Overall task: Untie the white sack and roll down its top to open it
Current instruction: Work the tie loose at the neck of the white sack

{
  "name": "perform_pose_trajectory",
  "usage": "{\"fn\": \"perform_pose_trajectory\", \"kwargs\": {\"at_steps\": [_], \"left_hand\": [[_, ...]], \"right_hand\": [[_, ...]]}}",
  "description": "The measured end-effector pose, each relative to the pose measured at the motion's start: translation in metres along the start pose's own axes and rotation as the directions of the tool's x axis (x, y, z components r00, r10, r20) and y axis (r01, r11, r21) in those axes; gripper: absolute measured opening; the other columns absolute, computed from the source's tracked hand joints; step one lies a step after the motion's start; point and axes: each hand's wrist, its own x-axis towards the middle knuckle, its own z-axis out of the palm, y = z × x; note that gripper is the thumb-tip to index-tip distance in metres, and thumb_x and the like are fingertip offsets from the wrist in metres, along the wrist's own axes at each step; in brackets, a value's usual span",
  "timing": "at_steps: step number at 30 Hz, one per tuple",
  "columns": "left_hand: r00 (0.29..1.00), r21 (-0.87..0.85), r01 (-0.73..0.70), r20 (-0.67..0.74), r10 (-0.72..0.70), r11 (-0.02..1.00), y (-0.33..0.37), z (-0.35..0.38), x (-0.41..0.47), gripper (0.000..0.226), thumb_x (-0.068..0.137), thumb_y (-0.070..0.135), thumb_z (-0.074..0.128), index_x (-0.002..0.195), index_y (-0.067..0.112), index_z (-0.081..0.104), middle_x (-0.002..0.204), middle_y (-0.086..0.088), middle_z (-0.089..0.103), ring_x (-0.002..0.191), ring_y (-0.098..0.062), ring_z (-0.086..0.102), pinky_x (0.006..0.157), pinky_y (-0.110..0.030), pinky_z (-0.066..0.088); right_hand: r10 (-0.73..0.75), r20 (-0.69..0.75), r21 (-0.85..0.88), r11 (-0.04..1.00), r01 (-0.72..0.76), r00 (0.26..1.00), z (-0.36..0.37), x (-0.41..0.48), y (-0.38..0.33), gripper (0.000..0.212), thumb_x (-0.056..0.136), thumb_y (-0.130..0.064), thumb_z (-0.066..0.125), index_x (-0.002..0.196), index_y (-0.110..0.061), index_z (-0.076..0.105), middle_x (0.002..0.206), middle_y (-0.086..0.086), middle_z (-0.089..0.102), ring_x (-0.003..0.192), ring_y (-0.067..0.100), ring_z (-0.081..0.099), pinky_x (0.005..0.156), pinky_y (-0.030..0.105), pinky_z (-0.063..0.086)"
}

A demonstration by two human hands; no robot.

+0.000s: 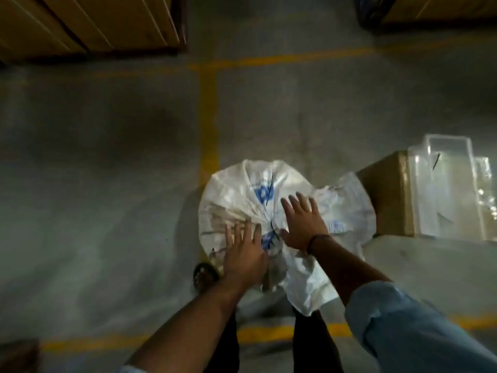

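A full white sack (236, 195) with blue print stands on the grey floor in front of me, seen from above. Its top is gathered at a dark tie (273, 227) near the middle, and loose white fabric flaps out toward the right and toward me. My left hand (243, 254) hovers over the near left part of the sack, fingers spread, holding nothing. My right hand (302, 222) lies flat with fingers apart just right of the tie, a dark band on its wrist. The picture is motion-blurred.
A brown cardboard box (384, 200) with a clear plastic tray (451, 189) on it stands right of the sack. Yellow floor lines (208, 117) run ahead and behind. Large cartons (94, 22) stand far left and far right. My sandalled foot (204, 274) is beside the sack.
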Motion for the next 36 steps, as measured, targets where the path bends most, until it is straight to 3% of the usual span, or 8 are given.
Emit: {"fn": "perform_pose_trajectory", "kwargs": {"at_steps": [6, 13, 16, 19, 21, 27, 34, 36], "left_hand": [[0.995, -0.159, 0.094, 0.046, -0.088, 0.983, 0.013, 0.083, 0.038, 0.070, 0.091, 0.050, 0.041, 0.150, 0.013, 0.043, 0.156, -0.016, 0.040, 0.141, -0.043, 0.037, 0.118, -0.058, 0.024], [0.990, -0.378, 0.024, -0.119, -0.074, 0.926, 0.015, 0.144, 0.077, 0.071, 0.087, 0.018, 0.055, 0.155, 0.017, 0.033, 0.144, -0.009, 0.054, 0.130, -0.026, 0.051, 0.106, -0.036, 0.044], [0.990, -0.318, -0.045, -0.143, -0.001, 0.947, 0.003, 0.155, 0.085, 0.072, 0.086, 0.019, 0.055, 0.154, 0.020, 0.031, 0.141, -0.005, 0.055, 0.127, -0.025, 0.052, 0.100, -0.036, 0.046], [0.989, -0.266, -0.083, -0.142, 0.046, 0.960, -0.004, 0.150, 0.092, 0.059, 0.085, 0.017, 0.054, 0.142, 0.021, 0.043, 0.130, -0.005, 0.061, 0.117, -0.029, 0.058, 0.091, -0.040, 0.052], [0.996, -0.308, -0.002, -0.087, -0.026, 0.951, 0.003, 0.142, 0.093, 0.049, 0.086, 0.019, 0.053, 0.135, 0.019, 0.050, 0.123, -0.009, 0.064, 0.111, -0.032, 0.061, 0.086, -0.043, 0.054], [0.983, -0.497, 0.135, -0.041, -0.179, 0.857, 0.032, 0.159, 0.042, 0.037, 0.094, 0.020, 0.048, 0.130, 0.015, 0.057, 0.132, -0.018, 0.061, 0.120, -0.037, 0.058, 0.091, -0.039, 0.046], [0.978, -0.805, 0.139, 0.019, -0.210, 0.576, 0.003, 0.185, 0.006, 0.051, 0.098, 0.026, 0.054, 0.148, 0.019, 0.048, 0.150, -0.007, 0.051, 0.136, -0.026, 0.049, 0.115, -0.037, 0.036], [0.973, -0.774, 0.172, 0.037, -0.228, 0.609, -0.003, 0.186, -0.001, 0.051, 0.098, 0.022, 0.055, 0.148, 0.020, 0.048, 0.151, -0.005, 0.049, 0.138, -0.026, 0.047, 0.115, -0.035, 0.035]], "right_hand": [[-0.139, 0.178, -0.304, 0.934, 0.189, 0.974, 0.096, 0.067, 0.027, 0.125, 0.065, -0.082, 0.055, 0.157, -0.013, 0.003, 0.162, 0.018, 0.012, 0.151, 0.038, -0.003, 0.116, 0.063, -0.004], [-0.251, -0.236, -0.208, 0.957, 0.204, 0.939, 0.171, 0.093, 0.016, 0.068, 0.074, -0.056, 0.050, 0.128, -0.015, 0.052, 0.114, 0.011, 0.056, 0.107, 0.035, 0.052, 0.106, 0.052, 0.027], [-0.255, -0.330, -0.259, 0.950, 0.173, 0.909, 0.177, 0.093, 0.025, 0.071, 0.072, -0.070, 0.044, 0.120, -0.019, 0.053, 0.105, 0.006, 0.057, 0.104, 0.031, 0.055, 0.115, 0.060, 0.011], [-0.094, -0.175, -0.329, 0.944, 0.032, 0.980, 0.162, 0.095, 0.032, 0.115, 0.054, -0.095, 0.032, 0.136, -0.015, 0.042, 0.124, 0.009, 0.054, 0.125, 0.029, 0.047, 0.107, 0.070, -0.021], [0.016, -0.118, -0.336, 0.940, -0.055, 0.993, 0.156, 0.089, 0.034, 0.133, 0.045, -0.102, 0.034, 0.143, -0.012, 0.034, 0.138, 0.011, 0.048, 0.135, 0.027, 0.041, 0.101, 0.070, -0.025], [0.133, -0.111, -0.205, 0.967, -0.153, 0.985, 0.166, 0.007, -0.007, 0.114, 0.062, -0.087, 0.054, 0.143, -0.009, 0.036, 0.142, 0.016, 0.047, 0.131, 0.031, 0.047, 0.116, 0.057, 0.014], [0.004, -0.181, 0.291, 0.955, 0.049, 0.983, 0.205, -0.056, -0.051, 0.084, 0.054, -0.070, 0.056, 0.120, -0.019, 0.057, 0.115, 0.011, 0.064, 0.101, 0.028, 0.064, 0.086, 0.037, 0.053], [-0.074, -0.120, 0.427, 0.897, 0.119, 0.990, 0.207, -0.068, -0.053, 0.087, 0.046, -0.068, 0.058, 0.118, -0.019, 0.060, 0.114, 0.007, 0.064, 0.102, 0.023, 0.062, 0.086, 0.036, 0.052]]}}
